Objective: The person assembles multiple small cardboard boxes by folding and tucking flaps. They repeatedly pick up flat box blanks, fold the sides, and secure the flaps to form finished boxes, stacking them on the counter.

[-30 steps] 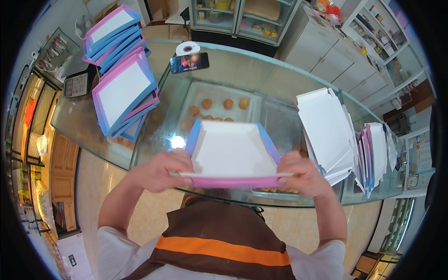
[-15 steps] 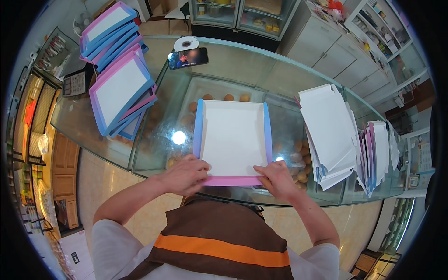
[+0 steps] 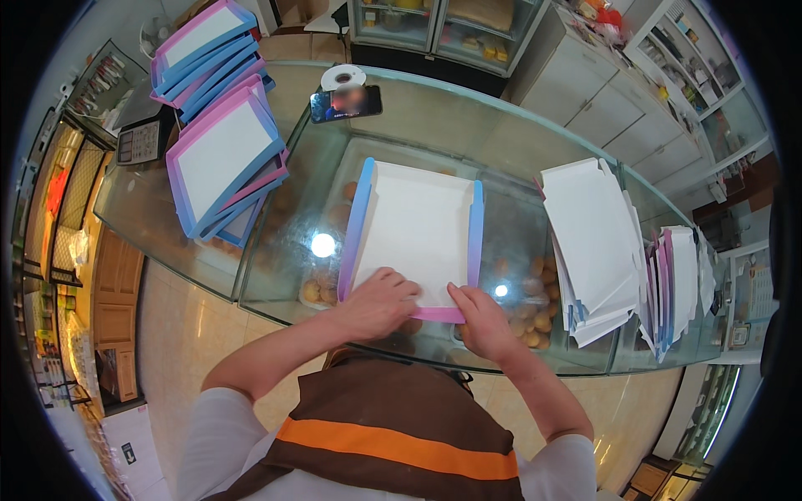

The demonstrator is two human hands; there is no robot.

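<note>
A shallow cardboard box tray [image 3: 413, 225] lies on the glass counter in front of me, white inside, with blue walls standing at its left and right and a pink flap along the near edge. My left hand [image 3: 380, 302] is closed over the near left part, its fingers bent onto the inner face beside the pink flap. At the near right corner, my right hand [image 3: 483, 321] pinches the wall, thumb inside and the other fingers mostly hidden outside. The tray sits slightly turned, and no wall shows raised at its far edge.
Stacked folded trays [image 3: 225, 159] stand at the left, near a scale [image 3: 140, 144]. A phone [image 3: 346, 103] leans by a white roll [image 3: 343, 78] at the back. Flat white blanks [image 3: 593, 242] and more cardboard pieces [image 3: 672, 280] lie at the right. Round baked goods [image 3: 535, 321] show under the glass.
My left hand has moved right and onto the tray, and my right hand has shifted slightly left. The tray has turned a little, and the hands are closer together on the pink edge.
</note>
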